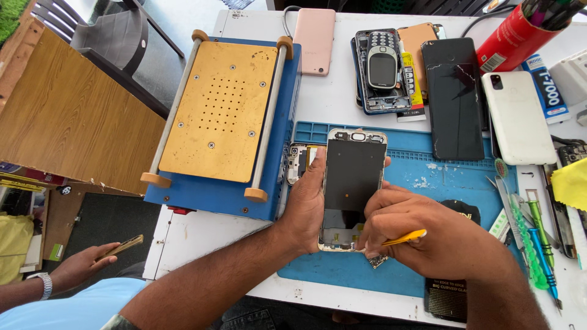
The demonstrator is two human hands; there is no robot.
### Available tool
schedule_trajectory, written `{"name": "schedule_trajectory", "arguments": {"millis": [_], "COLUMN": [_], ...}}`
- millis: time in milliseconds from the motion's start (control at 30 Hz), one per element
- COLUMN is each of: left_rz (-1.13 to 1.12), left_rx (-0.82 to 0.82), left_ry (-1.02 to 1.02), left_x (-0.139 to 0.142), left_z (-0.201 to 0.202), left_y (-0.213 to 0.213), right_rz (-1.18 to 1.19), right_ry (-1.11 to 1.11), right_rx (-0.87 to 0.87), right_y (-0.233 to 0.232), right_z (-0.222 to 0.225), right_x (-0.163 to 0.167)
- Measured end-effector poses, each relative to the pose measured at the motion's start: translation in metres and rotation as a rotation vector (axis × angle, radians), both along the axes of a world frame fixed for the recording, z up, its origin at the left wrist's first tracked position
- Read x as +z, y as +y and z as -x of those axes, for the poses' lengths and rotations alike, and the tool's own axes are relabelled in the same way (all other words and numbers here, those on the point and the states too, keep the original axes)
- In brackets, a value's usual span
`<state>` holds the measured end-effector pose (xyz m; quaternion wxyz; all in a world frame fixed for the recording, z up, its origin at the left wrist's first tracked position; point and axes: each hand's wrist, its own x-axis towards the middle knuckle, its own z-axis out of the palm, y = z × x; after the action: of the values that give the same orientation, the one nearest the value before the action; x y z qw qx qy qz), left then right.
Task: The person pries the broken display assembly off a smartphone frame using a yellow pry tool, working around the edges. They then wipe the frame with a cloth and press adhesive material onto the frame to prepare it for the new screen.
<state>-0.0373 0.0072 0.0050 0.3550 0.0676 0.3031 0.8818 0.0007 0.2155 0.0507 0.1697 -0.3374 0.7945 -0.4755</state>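
While left hand (306,205) clamps opened phone frame (353,186) by left edge, frame stands on blue mat (428,174), long axis running away from person. Right hand (422,235), closed on yellow pry tool (405,238), sits at frame's lower right corner, nearer working end. Left of mat: heating plate (223,110). Small loose part (377,261) just below frame. Right: tweezers and screwdrivers (532,238), clear of hands.

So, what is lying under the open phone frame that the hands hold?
Under the phone frame lies the blue work mat. A small chip part shows at its lower edge. The frame and both hands cover the rest.
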Motion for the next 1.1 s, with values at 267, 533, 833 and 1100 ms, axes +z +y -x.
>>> {"name": "schedule_trajectory", "arguments": {"millis": [267, 533, 833, 1100], "left_rz": [0.088, 0.047, 0.012, 0.019], "left_rx": [0.022, 0.017, 0.044, 0.060], "left_ry": [-0.011, -0.031, 0.012, -0.002], "left_x": [0.002, 0.003, -0.001, -0.001], "left_z": [0.002, 0.003, 0.000, 0.001], "left_y": [-0.002, -0.003, -0.002, -0.001], "right_rz": [0.018, 0.009, 0.042, 0.069], "right_ry": [0.038, 0.047, 0.255, 0.289], "right_rx": [0.050, 0.051, 0.026, -0.046], "right_y": [0.011, 0.007, -0.021, -0.042], "right_z": [0.001, 0.004, -0.001, -0.004], "right_x": [0.006, 0.009, 0.007, 0.003]}}
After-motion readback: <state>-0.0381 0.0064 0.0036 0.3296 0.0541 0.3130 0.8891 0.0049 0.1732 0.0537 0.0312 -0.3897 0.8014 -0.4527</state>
